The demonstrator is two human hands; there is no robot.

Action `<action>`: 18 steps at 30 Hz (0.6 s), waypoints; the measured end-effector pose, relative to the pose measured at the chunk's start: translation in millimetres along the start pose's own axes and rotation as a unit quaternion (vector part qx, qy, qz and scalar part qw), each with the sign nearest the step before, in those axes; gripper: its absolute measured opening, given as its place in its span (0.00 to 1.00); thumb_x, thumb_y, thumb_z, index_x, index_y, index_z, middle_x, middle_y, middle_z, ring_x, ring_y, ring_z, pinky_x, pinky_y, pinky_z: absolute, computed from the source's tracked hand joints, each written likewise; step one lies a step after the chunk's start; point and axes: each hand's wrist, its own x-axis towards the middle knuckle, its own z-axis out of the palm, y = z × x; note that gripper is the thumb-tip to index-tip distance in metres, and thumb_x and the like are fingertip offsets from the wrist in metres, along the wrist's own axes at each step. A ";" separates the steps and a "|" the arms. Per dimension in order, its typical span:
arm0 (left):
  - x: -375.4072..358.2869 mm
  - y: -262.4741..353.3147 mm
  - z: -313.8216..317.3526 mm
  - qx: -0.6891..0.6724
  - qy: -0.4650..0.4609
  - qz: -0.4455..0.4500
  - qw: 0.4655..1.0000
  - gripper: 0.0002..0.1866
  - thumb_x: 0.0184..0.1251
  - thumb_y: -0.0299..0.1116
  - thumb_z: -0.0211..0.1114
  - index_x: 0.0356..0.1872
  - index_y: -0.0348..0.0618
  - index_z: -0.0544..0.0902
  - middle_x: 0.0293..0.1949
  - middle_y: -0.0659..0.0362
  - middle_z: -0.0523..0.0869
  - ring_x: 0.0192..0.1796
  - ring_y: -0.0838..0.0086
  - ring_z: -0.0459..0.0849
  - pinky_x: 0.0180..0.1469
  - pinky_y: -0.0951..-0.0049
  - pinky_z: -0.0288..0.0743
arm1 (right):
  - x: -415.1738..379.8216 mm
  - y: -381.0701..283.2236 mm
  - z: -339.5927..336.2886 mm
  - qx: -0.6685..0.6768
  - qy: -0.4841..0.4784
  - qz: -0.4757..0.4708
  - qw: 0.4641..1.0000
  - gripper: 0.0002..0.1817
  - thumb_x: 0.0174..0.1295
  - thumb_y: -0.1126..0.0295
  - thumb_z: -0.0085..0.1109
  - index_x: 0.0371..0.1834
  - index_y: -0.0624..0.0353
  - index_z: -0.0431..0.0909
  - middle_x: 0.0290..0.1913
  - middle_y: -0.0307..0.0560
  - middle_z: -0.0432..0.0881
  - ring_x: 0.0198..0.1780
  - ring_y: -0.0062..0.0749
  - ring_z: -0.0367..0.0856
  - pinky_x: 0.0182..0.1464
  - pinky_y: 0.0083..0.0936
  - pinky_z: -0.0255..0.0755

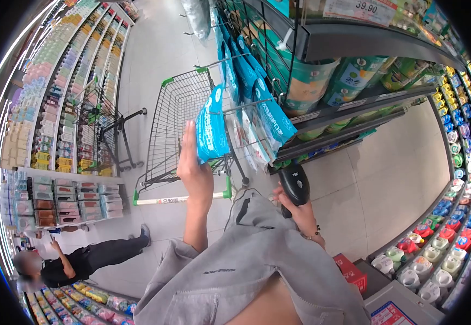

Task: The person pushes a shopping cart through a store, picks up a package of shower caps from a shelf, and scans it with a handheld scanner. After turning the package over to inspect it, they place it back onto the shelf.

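Observation:
A blue packet (212,127) with white lettering hangs at the outer end of a metal hook. My left hand (194,170) is raised against the packet's left side, fingers stretched upward and the thumb hidden behind it. In my right hand (296,208) is a black handheld scanner (294,184), held low in front of my body, right of the packet. More blue packets (271,119) hang on hooks beside and behind the first one, with some paler packets (253,142) below them.
An empty wire shopping cart (178,108) stands just ahead, and a second cart (105,122) is farther left. Shelves with green bags (311,81) rise at the right. A person (84,265) in dark clothes is at the lower left. A red box (350,273) lies behind my right arm.

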 end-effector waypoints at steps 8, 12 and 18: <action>-20.6 20.6 28.4 0.022 -0.008 0.074 0.997 0.32 0.55 0.13 0.57 0.66 0.34 0.65 0.60 0.44 0.75 0.53 0.53 0.81 0.48 0.66 0.77 | -0.6 8.2 -5.3 -0.001 0.001 0.009 1.000 0.09 0.64 0.73 0.58 0.45 0.64 0.78 0.41 0.39 0.83 0.42 0.20 0.81 0.44 0.18 0.72; -44.2 43.9 38.5 -0.054 -0.109 -0.061 0.991 0.38 0.59 0.25 0.65 0.68 0.30 0.55 0.64 0.38 0.68 0.56 0.46 0.78 0.48 0.63 0.78 | 0.0 12.5 -15.6 -0.039 -0.033 0.016 0.999 0.19 0.65 0.74 0.56 0.59 0.66 0.69 0.46 0.45 0.80 0.47 0.27 0.79 0.51 0.24 0.73; -36.0 55.6 42.2 -0.126 -0.080 0.057 0.987 0.37 0.62 0.22 0.60 0.70 0.33 0.52 0.69 0.34 0.54 0.70 0.40 0.58 0.65 0.55 0.61 | 0.8 14.7 -17.6 -0.052 -0.034 0.012 0.998 0.18 0.65 0.73 0.57 0.57 0.65 0.69 0.45 0.45 0.81 0.45 0.25 0.79 0.49 0.23 0.72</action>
